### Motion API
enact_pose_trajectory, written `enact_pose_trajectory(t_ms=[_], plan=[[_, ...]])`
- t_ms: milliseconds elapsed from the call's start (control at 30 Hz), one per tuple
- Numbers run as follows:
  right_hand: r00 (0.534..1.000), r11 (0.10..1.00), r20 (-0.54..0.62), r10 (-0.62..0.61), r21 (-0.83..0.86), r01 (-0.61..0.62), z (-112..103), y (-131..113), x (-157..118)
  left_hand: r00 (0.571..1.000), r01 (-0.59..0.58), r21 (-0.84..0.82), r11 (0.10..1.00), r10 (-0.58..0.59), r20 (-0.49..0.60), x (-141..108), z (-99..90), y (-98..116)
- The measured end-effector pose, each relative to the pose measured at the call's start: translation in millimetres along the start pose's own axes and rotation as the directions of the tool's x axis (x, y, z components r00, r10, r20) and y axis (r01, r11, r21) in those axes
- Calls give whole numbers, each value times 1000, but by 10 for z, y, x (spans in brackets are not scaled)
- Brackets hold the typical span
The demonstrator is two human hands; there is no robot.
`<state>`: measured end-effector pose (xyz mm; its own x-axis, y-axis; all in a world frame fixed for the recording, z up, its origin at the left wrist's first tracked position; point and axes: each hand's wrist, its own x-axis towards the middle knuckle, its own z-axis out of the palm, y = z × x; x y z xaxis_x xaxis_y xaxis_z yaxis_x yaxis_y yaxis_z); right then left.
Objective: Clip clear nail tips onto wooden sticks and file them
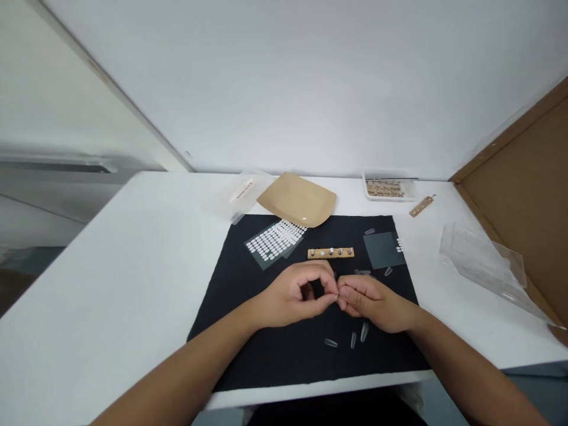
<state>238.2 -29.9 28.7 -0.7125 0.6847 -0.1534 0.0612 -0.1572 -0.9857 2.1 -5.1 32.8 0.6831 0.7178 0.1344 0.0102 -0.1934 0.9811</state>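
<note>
My left hand (304, 294) is closed in a pinch, thumb and index finger meeting over the black cloth (266, 361). Against its fingertips, my right hand (375, 303) is closed too, with the thumb pressed on curled fingers. A tiny bright speck shows where the fingertips meet; it is too small to name. Just beyond the hands lies a wooden strip (327, 254) with metal pegs and white dots. Several clear false nail tips lie about, among them one nail tip (364, 332) nearer me. Up and left is a sheet of white oval stickers (270, 244).
A brown paper tray (297, 195) and a printed clear bag (242, 192) lie at the back. A white box (390, 198) holds several pegged strips, with another strip (421, 206) beside it. Right are a dark green sheet (382, 251), clear plastic packaging (483, 266) and a cardboard panel (523, 177).
</note>
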Motion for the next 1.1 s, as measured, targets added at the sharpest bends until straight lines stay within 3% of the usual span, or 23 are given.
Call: enact_pose_trajectory(t_ms=[167,433,533,700,1100], plan=[[995,988,-103,-20,-153,4,14,23,2,992,-105,186,977,115,-44,2,1,14],[962,897,-205,-178,-435,73,32,14,28,987,-6,66,998,17,-162,-6,36,-96],[971,916,-188,-151,-397,66,24,19,19,985,-90,100,991,104,-141,6,9,-91],[987,964,-138,-79,-263,40,13,26,-1,949,-276,322,906,309,-56,7,-30,-25],[987,952,-137,-82,-303,37,-3,32,16,941,-311,538,784,332,59,-34,3,4]])
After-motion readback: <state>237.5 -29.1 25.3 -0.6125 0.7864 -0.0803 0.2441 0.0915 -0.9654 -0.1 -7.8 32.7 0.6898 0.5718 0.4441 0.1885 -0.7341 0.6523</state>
